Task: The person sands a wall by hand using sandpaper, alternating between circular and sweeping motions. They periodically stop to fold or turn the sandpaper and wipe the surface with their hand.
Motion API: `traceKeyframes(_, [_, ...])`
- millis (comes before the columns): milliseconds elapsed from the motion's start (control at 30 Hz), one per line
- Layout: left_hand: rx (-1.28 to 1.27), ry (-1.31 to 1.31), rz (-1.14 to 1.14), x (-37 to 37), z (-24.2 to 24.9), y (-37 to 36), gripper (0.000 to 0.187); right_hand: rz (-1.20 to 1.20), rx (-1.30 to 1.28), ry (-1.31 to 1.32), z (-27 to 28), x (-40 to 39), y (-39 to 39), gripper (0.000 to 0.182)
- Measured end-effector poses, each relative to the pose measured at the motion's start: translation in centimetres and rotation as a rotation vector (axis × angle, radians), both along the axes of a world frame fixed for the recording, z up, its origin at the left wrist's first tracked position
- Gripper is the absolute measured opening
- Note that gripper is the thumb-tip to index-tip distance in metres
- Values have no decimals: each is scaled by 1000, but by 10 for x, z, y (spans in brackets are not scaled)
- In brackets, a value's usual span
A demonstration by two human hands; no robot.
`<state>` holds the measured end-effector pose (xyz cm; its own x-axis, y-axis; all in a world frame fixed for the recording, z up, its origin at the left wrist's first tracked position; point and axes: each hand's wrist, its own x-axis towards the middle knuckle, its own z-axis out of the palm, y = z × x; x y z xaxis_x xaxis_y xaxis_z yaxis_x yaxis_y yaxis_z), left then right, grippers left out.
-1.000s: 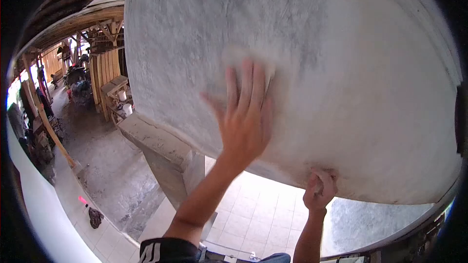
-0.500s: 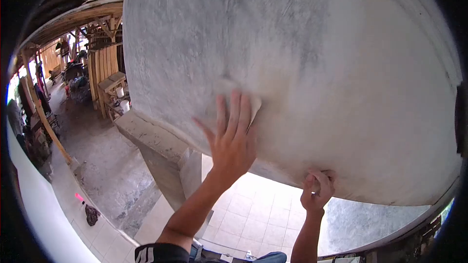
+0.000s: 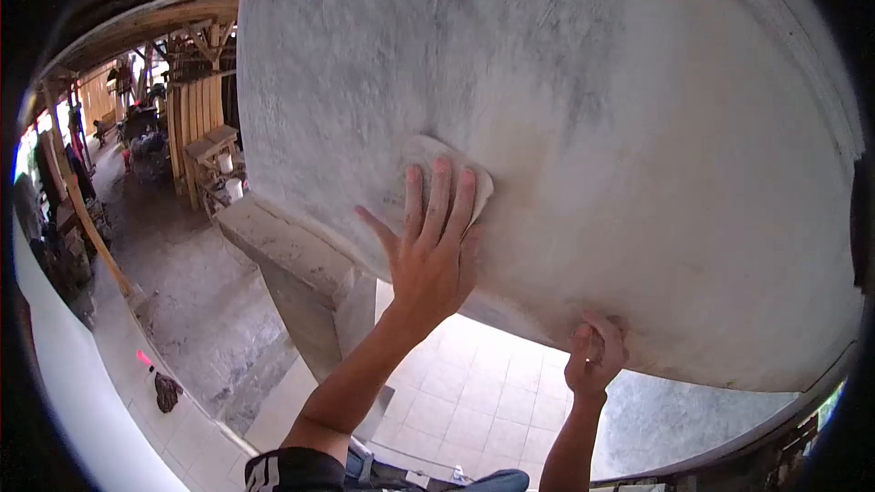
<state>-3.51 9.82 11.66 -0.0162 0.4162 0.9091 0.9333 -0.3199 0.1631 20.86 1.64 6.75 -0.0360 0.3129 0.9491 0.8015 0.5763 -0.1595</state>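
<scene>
A large curved grey-and-whitish panel fills the upper view. My left hand lies against it with fingers spread and stretched out. Under those fingers is a thin pale sheet, apparently sandpaper, pressed flat on the panel. The thumb sits close to the sheet's right edge. Lower and to the right, my right hand is closed, its fingers curled with their tips against the panel near its bottom edge. Whatever the tips hold, if anything, is hidden.
A grey ledge juts out left of the panel's lower edge. Pale floor tiles show below. At far left are a slanting wooden post, wooden boards, white containers and a dark bag.
The sheet under my left hand shows more clearly now, with its top edge sharp above the fingertips. My left hand has shifted only slightly; my right hand stays by the bottom edge.
</scene>
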Motion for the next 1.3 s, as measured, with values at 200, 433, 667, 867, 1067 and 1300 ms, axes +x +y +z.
traceKeyframes(200, [259, -102, -55, -3, 95, 8, 53, -15, -13, 10, -13, 1, 6, 26])
traceKeyframes(433, [29, -48, -61, -3, 4, 1, 54, -29, 12, -22, -2, -3, -1, 15])
traceKeyframes(667, [236, -104, -104, -8, 87, 10, 55, -31, 10, -26, 2, -7, 0, 17])
traceKeyframes(867, [87, -61, -60, -4, 11, -1, 55, -3, 9, -12, -2, -4, -2, 12])
traceKeyframes(1067, [189, -76, -112, -4, 93, 4, 54, 24, -46, 126, -6, -9, -2, 14])
traceKeyframes(1300, [167, -58, -107, 4, 27, 9, 55, -18, 79, 34, -8, 2, 9, 25])
